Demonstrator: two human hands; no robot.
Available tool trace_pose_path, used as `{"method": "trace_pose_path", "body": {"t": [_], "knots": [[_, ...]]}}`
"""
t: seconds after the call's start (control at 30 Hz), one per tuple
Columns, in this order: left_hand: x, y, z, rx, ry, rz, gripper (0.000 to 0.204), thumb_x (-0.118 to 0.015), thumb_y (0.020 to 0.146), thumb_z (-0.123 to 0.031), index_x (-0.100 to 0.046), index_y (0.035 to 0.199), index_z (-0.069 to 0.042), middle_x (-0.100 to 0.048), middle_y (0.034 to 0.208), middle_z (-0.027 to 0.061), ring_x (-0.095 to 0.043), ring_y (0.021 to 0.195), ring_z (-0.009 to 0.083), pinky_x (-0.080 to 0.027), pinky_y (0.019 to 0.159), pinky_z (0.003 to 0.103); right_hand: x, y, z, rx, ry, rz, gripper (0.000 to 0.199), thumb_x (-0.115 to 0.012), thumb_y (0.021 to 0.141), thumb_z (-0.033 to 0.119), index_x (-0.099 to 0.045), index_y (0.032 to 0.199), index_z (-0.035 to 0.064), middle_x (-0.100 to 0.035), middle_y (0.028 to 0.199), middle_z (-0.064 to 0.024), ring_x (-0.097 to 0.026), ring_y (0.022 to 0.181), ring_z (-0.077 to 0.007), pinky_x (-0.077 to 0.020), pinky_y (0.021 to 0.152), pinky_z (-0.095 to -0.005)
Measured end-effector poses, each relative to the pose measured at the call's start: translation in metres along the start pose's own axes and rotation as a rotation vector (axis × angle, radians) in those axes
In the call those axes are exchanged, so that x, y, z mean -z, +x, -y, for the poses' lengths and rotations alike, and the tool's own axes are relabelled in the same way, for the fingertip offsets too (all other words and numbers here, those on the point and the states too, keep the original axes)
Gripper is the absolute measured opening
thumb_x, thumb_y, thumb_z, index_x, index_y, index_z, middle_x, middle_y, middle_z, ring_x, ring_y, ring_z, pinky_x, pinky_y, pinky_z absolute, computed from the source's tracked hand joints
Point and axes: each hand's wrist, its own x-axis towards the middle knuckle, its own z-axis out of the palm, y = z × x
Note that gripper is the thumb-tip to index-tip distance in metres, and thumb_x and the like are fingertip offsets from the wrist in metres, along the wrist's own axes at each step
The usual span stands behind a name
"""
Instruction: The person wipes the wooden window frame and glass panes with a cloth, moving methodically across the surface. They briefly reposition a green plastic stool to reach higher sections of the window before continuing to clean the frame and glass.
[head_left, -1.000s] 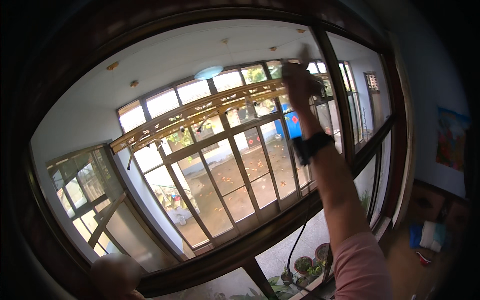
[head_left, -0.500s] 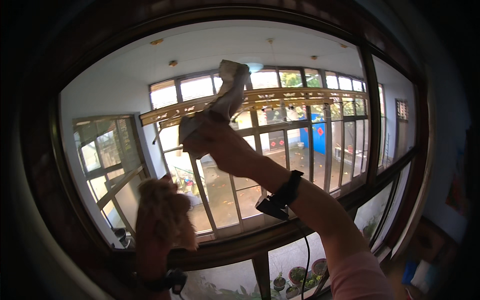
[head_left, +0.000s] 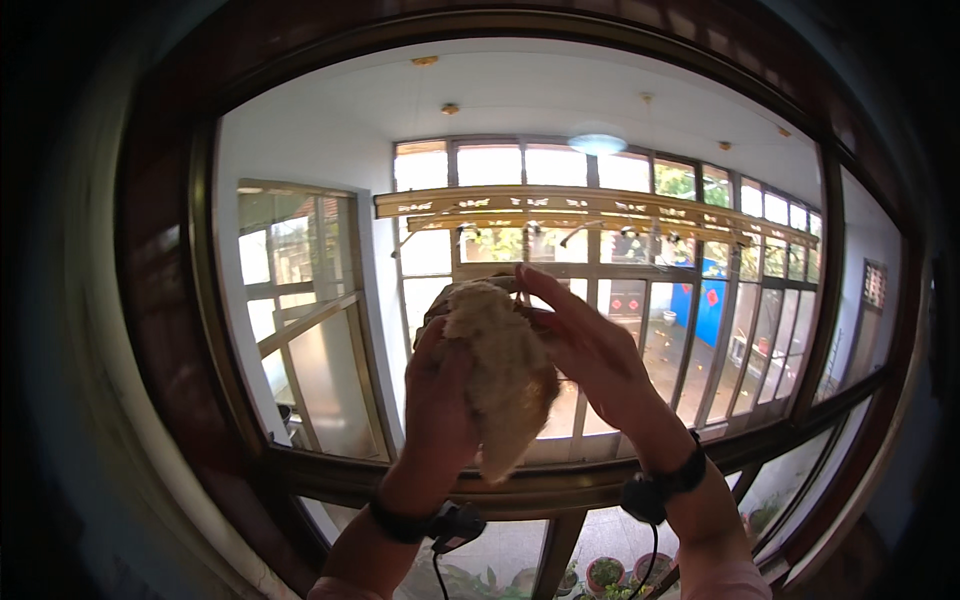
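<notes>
In front of the window pane, a fluffy beige cloth hangs bunched between my two hands. My left hand grips it from the left, with the thumb side against the pile. My right hand closes on the bundle's upper right, its fingers bent over the top edge and partly hidden. A darker greyish piece of cloth shows behind the beige one at the upper left; most of it is covered. Black straps with small devices circle both wrists, the left device trailing a cable.
A dark brown window frame surrounds the large pane, with a lower rail below my hands. Through the glass appear gold-coloured rails, a blue door panel and potted plants at the bottom.
My right hand has come down from high on the pane with its greyish rag and met my left hand. The left hand has risen rightward with the beige cloth. The view has swung left.
</notes>
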Motion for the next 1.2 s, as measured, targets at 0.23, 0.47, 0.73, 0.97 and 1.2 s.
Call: {"method": "trace_pose_path", "body": {"t": [0.23,0.47,0.73,0.97,1.2], "knots": [[-0.025,-0.006,-0.005,0.095,0.116,0.149,0.058,-0.057,0.102,-0.023,-0.037,0.152,-0.001,-0.054,0.135,0.0128,-0.053,0.123,0.0183,-0.044,0.103,0.031,-0.023,-0.024,-0.036,0.315,-0.641,-0.187,0.088,-0.080,0.082,0.008,-0.035,0.158,0.0056,-0.016,0.168,-0.0263,-0.017,0.156,-0.0433,-0.0260,0.122,-0.0497],[0.017,0.004,-0.020,-0.234,0.675,0.289,0.074,-0.071,0.095,-0.023,-0.034,0.157,-0.007,-0.051,0.140,0.0179,-0.050,0.130,0.0269,-0.044,0.107,0.041,0.022,-0.059,-0.037,0.370,-0.249,-0.613,0.044,-0.065,0.097,0.023,-0.055,0.134,-0.0004,-0.054,0.146,-0.0214,-0.059,0.128,-0.0304,-0.0559,0.099,-0.0401],[0.130,0.129,-0.089,-0.808,1.788,-0.527,0.085,-0.062,0.099,-0.037,-0.015,0.158,0.001,-0.031,0.156,0.0320,-0.028,0.147,0.0487,-0.019,0.121,0.059,0.098,-0.185,0.011,0.139,0.022,-0.902,0.065,-0.065,0.099,0.027,-0.033,0.154,0.0108,-0.054,0.143,-0.0123,-0.060,0.127,-0.0321,-0.0587,0.093,-0.0439],[-0.012,0.176,0.004,-1.096,1.505,-0.062,0.076,-0.077,0.087,-0.024,-0.039,0.147,0.003,-0.038,0.150,0.0290,-0.031,0.146,0.0435,-0.020,0.123,0.055,0.086,-0.189,0.017,0.209,-0.135,-0.986,0.042,-0.069,0.095,0.028,-0.052,0.129,0.0094,-0.064,0.118,-0.0132,-0.067,0.100,-0.0281,-0.0597,0.079,-0.0404],[-0.093,0.126,0.067,-1.167,1.319,0.541,0.048,-0.078,0.085,-0.018,-0.064,0.129,-0.004,-0.058,0.137,0.0185,-0.048,0.133,0.0355,-0.035,0.114,0.053,0.098,-0.235,-0.036,0.060,0.000,-1.103,0.064,-0.070,0.096,0.038,-0.042,0.149,0.0151,-0.063,0.128,-0.0179,-0.068,0.091,-0.0288,-0.0599,0.069,-0.0355]]}}
